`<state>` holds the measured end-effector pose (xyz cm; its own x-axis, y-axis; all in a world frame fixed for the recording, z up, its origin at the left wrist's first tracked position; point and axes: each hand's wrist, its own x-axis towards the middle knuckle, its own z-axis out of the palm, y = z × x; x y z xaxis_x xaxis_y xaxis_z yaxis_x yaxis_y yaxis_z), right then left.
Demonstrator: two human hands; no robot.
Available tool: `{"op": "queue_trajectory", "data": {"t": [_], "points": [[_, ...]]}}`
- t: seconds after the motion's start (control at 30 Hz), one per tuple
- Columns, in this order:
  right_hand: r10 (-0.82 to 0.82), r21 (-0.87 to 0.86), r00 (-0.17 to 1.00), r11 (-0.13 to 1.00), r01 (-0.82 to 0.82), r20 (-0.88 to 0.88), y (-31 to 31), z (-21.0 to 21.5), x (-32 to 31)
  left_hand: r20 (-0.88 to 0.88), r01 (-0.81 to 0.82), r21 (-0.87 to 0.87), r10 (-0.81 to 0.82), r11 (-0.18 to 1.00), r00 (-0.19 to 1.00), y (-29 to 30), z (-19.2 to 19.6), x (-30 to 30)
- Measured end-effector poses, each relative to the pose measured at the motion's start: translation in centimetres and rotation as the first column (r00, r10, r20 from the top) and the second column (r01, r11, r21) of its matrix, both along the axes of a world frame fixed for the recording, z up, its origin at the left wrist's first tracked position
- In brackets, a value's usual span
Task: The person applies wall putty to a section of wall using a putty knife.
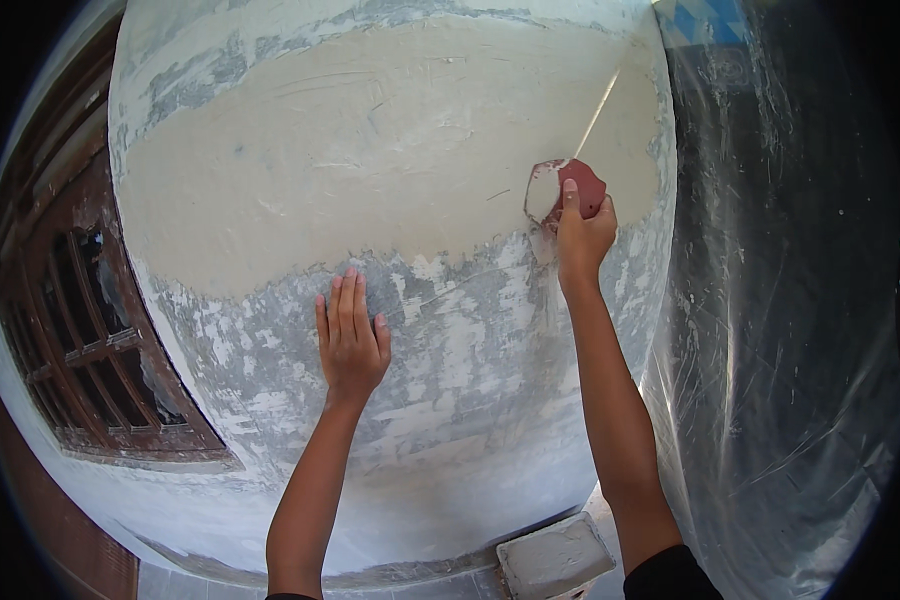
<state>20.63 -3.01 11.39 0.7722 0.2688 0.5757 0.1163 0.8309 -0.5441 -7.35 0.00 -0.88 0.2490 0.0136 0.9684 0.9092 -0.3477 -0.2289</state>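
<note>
My right hand (585,235) grips a flat reddish putty scraper (582,185), its thumb pressed on the face. Pale plaster smears the scraper's left part, which lies against or very near the wall. Around it spreads a broad band of smooth cream plaster (370,130) across the upper wall. Lower down, my left hand (352,335) rests with fingers stretched upward on the patchy grey-and-white wall (450,350), its fingertips just below the plaster's ragged lower edge. Nothing is in that hand.
A dark wooden window frame (110,345) with small panes is set in the wall at left. Clear plastic sheeting (760,330) hangs at right. On the floor below, a rectangular tray (555,560) holds greyish-white material, close to the wall's foot.
</note>
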Motion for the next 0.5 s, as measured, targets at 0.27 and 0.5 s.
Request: {"op": "queue_trajectory", "data": {"t": [0.27, 0.5], "points": [[-0.093, -0.099, 0.934, 0.986, 0.135, 0.346, 1.4, -2.0, -1.1, -0.007, 0.008, -0.006, -0.009, 1.0, 1.0, 0.2, -0.1, 0.0], [-0.103, -0.009, 0.898, 0.993, 0.118, 0.428, 2.0, -3.4, -1.5, -0.002, -0.008, -0.009, 0.008, 1.0, 1.0, 0.1, -0.1, 0.1]]}}
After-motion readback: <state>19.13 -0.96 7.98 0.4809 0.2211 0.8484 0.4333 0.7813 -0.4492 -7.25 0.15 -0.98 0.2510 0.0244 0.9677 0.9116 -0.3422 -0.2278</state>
